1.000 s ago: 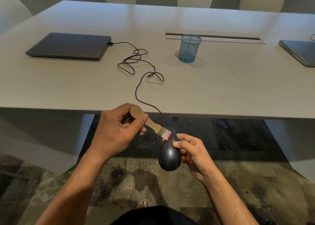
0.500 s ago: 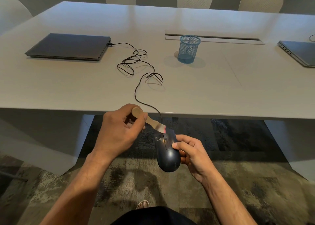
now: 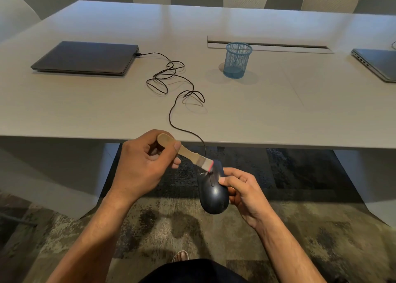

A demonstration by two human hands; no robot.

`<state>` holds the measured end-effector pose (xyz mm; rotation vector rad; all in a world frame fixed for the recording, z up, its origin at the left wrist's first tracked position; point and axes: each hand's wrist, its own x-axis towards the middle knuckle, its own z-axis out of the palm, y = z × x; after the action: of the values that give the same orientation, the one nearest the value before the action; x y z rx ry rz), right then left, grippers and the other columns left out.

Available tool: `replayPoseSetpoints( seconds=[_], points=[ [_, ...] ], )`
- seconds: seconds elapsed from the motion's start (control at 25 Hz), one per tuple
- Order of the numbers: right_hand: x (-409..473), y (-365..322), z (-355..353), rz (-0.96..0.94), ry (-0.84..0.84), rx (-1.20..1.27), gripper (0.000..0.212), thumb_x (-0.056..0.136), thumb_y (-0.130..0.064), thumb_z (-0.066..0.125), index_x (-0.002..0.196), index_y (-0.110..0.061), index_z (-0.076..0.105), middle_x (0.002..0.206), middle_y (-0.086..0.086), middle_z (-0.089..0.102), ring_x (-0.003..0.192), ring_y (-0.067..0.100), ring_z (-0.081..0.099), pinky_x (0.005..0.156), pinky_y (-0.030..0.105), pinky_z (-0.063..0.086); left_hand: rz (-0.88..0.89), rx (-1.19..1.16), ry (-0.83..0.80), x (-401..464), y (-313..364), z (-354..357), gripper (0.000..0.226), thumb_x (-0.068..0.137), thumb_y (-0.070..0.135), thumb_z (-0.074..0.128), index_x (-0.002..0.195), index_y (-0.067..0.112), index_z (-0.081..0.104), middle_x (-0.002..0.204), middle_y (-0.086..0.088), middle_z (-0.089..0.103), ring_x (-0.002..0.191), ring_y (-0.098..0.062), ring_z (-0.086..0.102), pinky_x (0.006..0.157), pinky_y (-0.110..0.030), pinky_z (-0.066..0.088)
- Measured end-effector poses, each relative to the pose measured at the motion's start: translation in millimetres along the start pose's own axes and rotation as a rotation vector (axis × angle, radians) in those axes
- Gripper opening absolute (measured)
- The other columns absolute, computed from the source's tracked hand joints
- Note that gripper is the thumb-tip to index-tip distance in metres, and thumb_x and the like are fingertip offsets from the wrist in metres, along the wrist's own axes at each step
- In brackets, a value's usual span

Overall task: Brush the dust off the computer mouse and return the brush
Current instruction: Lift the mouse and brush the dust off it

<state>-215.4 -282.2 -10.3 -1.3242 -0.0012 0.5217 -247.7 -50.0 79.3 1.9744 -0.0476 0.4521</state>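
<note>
mouse (image 3: 213, 193): black | brush (image 3: 188, 154): tan (pink-tipped) | cup (image 3: 235, 61): blue mesh

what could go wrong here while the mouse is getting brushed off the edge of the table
1. The mouse is held in the air beyond the table edge by the right hand alone; a slip would leave it dangling from its cable.
2. That cable lies in loose loops and runs to the closed laptop, so a tug could strain the plug.
3. The left hand holds the brush far back, so strokes may wander.

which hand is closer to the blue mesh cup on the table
Left. The left hand, gripping the brush, sits just below the table edge, nearer the blue mesh cup. The right hand, holding the mouse, is lower.
</note>
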Motion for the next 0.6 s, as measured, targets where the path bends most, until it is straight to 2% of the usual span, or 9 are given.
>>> replayPoseSetpoints(
  seconds=[0.08,0.2,0.28,0.4,0.52,0.6],
  points=[
    [1.4,0.2,-0.5,0.0,-0.004,-0.003,0.029,0.078,-0.02,0.068,0.104,-0.016,0.079,0.094,0.007,0.078,0.073,0.014,0.068,0.056,0.024,0.05,-0.003,0.037,-0.013,-3.1,-1.1,1.5,0.01,0.09,0.022,0.068,0.093,0.012,0.069,0.072,0.001,0.073,0.068,-0.006,0.074,0.062,-0.024,0.061],
    [2.1,1.1,-2.0,-0.004,-0.015,0.005,0.029,0.079,-0.019,0.067,0.106,-0.016,0.079,0.095,0.009,0.078,0.07,0.014,0.068,0.053,0.023,0.05,0.018,0.154,0.049,-2.4,-4.4,-2.4,0.01,0.09,0.022,0.068,0.092,0.012,0.07,0.069,0.007,0.072,0.067,-0.001,0.072,0.062,-0.018,0.059],
    [2.5,1.3,-3.0,-0.004,-0.019,0.024,0.029,0.08,-0.018,0.067,0.107,-0.014,0.078,0.094,0.009,0.078,0.068,0.013,0.068,0.05,0.021,0.05,-0.031,0.032,0.06,-2.3,-5.9,-6.2,0.015,0.088,0.027,0.068,0.093,0.012,0.07,0.07,0.002,0.073,0.066,-0.006,0.074,0.062,-0.02,0.06],
    [4.5,1.1,-4.5,0.004,-0.013,0.043,0.03,0.08,-0.019,0.068,0.107,-0.013,0.078,0.093,0.01,0.077,0.066,0.013,0.066,0.05,0.021,0.049,-0.104,-0.138,0.0,-5.7,-7.0,-6.8,0.021,0.085,0.031,0.068,0.093,0.012,0.07,0.079,-0.004,0.075,0.067,-0.017,0.075,0.063,-0.03,0.063],
    [5.5,1.7,-6.0,0.001,-0.012,0.045,0.031,0.079,-0.019,0.068,0.108,-0.012,0.078,0.09,0.014,0.072,0.059,0.012,0.058,0.047,0.021,0.046,-0.12,0.0,0.05,-7.9,-11.9,-9.3,0.023,0.083,0.034,0.067,0.093,0.014,0.07,0.078,0.003,0.075,0.067,-0.011,0.075,0.066,-0.029,0.063],
    [5.6,2.2,-7.5,0.001,-0.015,0.052,0.032,0.079,-0.019,0.068,0.108,-0.01,0.078,0.09,0.017,0.069,0.057,0.013,0.055,0.045,0.021,0.045,-0.123,-0.004,0.106,-6.9,-14.0,-12.2,0.019,0.084,0.032,0.067,0.091,0.015,0.07,0.078,0.003,0.075,0.066,-0.011,0.074,0.065,-0.029,0.062]
  ],
)
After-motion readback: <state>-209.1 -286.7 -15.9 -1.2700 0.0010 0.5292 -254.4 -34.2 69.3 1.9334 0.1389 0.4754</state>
